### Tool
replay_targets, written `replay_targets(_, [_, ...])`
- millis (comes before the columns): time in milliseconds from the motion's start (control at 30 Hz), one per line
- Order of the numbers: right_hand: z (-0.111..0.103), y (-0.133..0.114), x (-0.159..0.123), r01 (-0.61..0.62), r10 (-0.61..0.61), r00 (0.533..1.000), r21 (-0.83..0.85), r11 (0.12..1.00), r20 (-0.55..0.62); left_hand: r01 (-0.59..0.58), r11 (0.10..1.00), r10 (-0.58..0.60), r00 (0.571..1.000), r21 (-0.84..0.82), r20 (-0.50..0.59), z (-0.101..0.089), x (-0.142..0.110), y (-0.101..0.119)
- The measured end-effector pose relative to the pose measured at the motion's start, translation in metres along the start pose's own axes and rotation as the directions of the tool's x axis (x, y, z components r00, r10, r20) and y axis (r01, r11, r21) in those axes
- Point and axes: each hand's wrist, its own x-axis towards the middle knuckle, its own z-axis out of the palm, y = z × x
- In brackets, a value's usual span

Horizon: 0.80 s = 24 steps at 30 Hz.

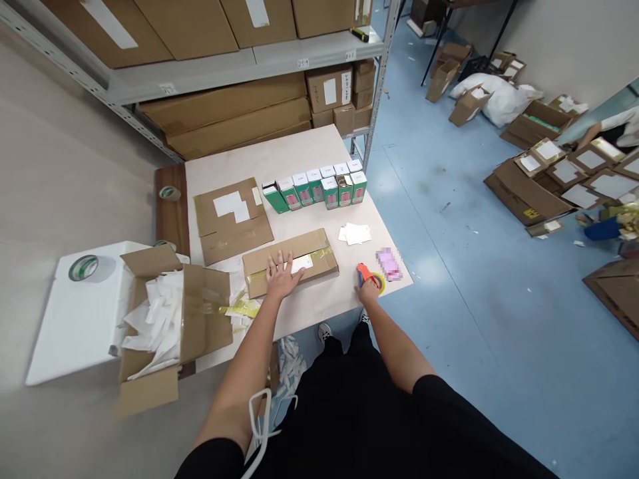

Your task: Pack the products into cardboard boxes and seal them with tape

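Observation:
A flat cardboard box (320, 265) with yellowish tape along its top lies near the front of the white table (309, 313). My left hand (282, 276) rests on it with the fingers spread, beside a white label (302, 263). At the table's right front, my right hand (369, 291) is wrapped round an orange and blue tape dispenser (364, 271) with a yellow roll. A pixelated pink item (389, 264) lies just right of the dispenser. Several white cards (356, 233) sit behind it.
Several green and white small boxes (304, 189) stand in rows farther back. A flattened cardboard sheet (229, 223) lies on the left. An open carton (206, 313) of white paper strips stands at the left edge. Metal shelving (249, 63) rises behind; cartons (529, 193) fill the floor at right, near another person's arm.

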Motion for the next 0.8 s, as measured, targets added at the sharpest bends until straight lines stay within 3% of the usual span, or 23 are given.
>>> replay_targets(100, [-0.021,-0.008,0.012,-0.156,0.156,0.988,0.051,0.987,0.001,-0.008,1.0,0.008,1.0,-0.016,-0.012,0.002,-0.002,0.0])
replay_targets(267, [-0.06,-0.021,-0.001,-0.127,0.13,0.992,0.173,0.977,-0.007,-0.033,0.999,0.03,0.998,-0.04,-0.056,0.007,-0.008,0.001])
replay_targets(333, [-0.072,-0.03,-0.015,-0.022,0.028,0.999,0.315,0.949,-0.016,-0.047,0.997,0.042,0.997,-0.068,-0.071,0.009,-0.012,0.001])
replay_targets(400, [-0.085,-0.047,-0.029,0.115,-0.117,0.993,0.504,0.856,-0.028,-0.062,0.994,0.053,0.995,-0.095,-0.089,0.011,-0.017,0.003])
replay_targets(567, [-0.113,-0.129,-0.055,0.342,-0.45,0.893,0.687,0.641,-0.024,-0.127,0.982,0.111,0.987,-0.137,-0.116,0.024,-0.033,0.019])
replay_targets(667, [-0.11,-0.183,-0.063,0.401,-0.573,0.819,0.684,0.609,0.031,-0.165,0.973,0.15,0.983,-0.161,-0.103,0.034,-0.041,0.031])
replay_targets(800, [-0.079,-0.213,-0.068,0.417,-0.561,0.826,0.605,0.678,0.059,-0.204,0.957,0.193,0.979,-0.206,-0.07,0.036,-0.042,0.033])
